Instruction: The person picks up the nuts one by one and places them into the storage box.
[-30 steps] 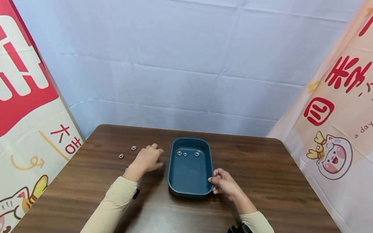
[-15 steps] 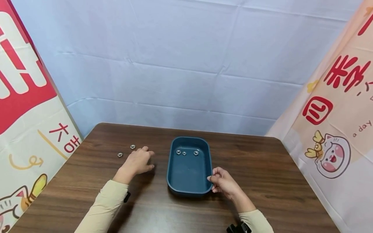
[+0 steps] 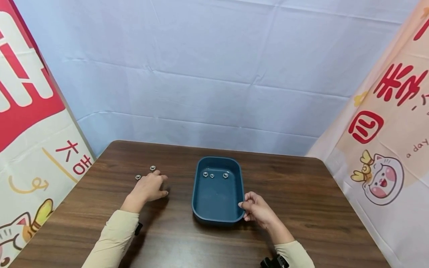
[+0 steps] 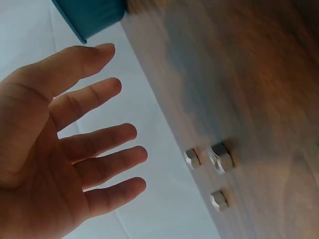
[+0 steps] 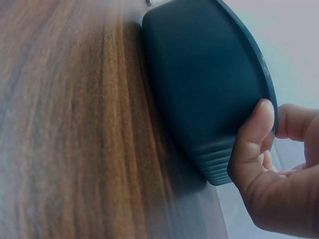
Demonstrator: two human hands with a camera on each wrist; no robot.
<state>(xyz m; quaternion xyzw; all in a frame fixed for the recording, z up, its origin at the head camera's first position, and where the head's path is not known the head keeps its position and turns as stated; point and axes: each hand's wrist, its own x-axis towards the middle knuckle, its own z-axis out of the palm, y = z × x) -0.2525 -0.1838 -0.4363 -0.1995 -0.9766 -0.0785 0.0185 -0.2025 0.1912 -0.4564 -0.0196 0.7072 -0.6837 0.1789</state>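
My left hand (image 3: pixel 147 188) hovers over the table's left side with fingers spread, holding nothing. Close by its fingertips lie two metal hex nuts, a farther nut (image 3: pixel 152 168) and a nearer nut (image 3: pixel 138 177). The left wrist view has three nuts on the wood, the largest nut (image 4: pixel 221 158) among them; all are apart from the fingers. My right hand (image 3: pixel 258 210) pinches the right rim of a dark blue rectangular bin (image 3: pixel 218 204) between thumb and fingers, as the right wrist view confirms. Inside the bin, toward its far end, sit three nuts (image 3: pixel 212 176).
The brown wooden table (image 3: pixel 295 186) has rounded far corners. A pale cloth (image 3: pixel 201 74) hangs behind it, with printed banners along both sides. Bare wood lies between the left hand and the bin, and to the bin's right.
My left hand has moved left, away from the bin and toward the loose nuts. The right hand keeps its hold on the rim, and the bin stays in place.
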